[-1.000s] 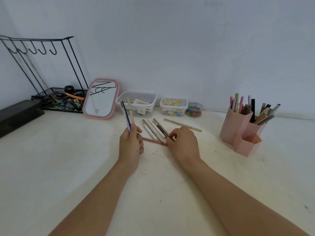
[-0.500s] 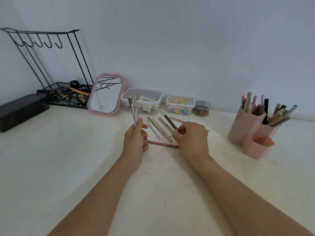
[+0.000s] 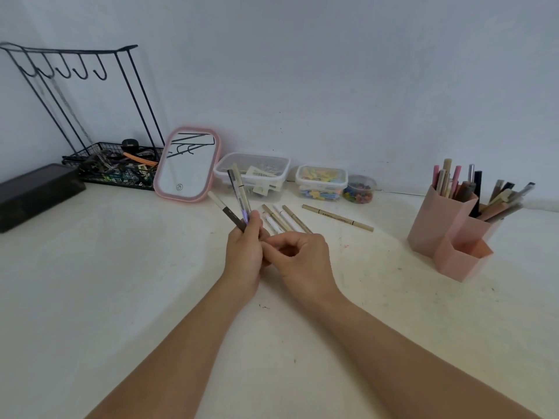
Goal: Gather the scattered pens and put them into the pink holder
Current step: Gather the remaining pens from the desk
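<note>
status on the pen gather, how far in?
Done: pink holder already stands full of pens. In hand: left hand grips three pens; right hand is at their lower ends. Left: four pens beside the hands and one beige pen on the table.

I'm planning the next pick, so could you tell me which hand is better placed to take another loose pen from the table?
Probably the right hand: it holds no pen I can see and hovers beside the loose pens on the table. The left hand already grips a bundle of pens.
</note>
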Available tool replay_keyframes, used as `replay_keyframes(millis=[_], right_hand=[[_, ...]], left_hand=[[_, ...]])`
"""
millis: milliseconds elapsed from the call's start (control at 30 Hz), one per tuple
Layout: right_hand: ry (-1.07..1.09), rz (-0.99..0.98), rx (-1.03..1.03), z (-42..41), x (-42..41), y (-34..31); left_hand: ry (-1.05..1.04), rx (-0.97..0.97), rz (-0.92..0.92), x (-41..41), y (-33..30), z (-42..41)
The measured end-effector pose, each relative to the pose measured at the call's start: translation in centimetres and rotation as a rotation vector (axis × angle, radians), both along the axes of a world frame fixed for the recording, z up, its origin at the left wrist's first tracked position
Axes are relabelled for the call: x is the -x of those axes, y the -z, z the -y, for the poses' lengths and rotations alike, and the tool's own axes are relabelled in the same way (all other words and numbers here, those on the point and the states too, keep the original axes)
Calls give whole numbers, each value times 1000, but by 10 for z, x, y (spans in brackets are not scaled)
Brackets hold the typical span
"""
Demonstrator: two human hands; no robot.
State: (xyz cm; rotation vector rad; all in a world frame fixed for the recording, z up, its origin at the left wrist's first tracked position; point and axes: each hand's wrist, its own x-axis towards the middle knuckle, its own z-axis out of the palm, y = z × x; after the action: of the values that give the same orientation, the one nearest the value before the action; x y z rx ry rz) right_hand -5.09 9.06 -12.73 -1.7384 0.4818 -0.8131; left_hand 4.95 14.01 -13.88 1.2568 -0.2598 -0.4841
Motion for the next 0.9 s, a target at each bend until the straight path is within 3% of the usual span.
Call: replay_keyframes(millis=[133,200,300,500,733,900], right_hand=[[330,-136,348,37,0,4],[351,-296,464,54,1,7],[320,-422,444,65,-4,11],[352,-479,383,69,-8,9],[361,-644,572,63,-5,2],[397,-570,561,65,-1,-1]], left_hand=[[-26,-2,37,-4,-6,-2],[-41,-1,-7,-8,-9,-6],[-12,20,-41,-12,-10,-11],[4,19,-81,-10,-16,-12],[-1,-33,-45,-13,-10,-7],[-7,-60,-14,-14,-8,-7]])
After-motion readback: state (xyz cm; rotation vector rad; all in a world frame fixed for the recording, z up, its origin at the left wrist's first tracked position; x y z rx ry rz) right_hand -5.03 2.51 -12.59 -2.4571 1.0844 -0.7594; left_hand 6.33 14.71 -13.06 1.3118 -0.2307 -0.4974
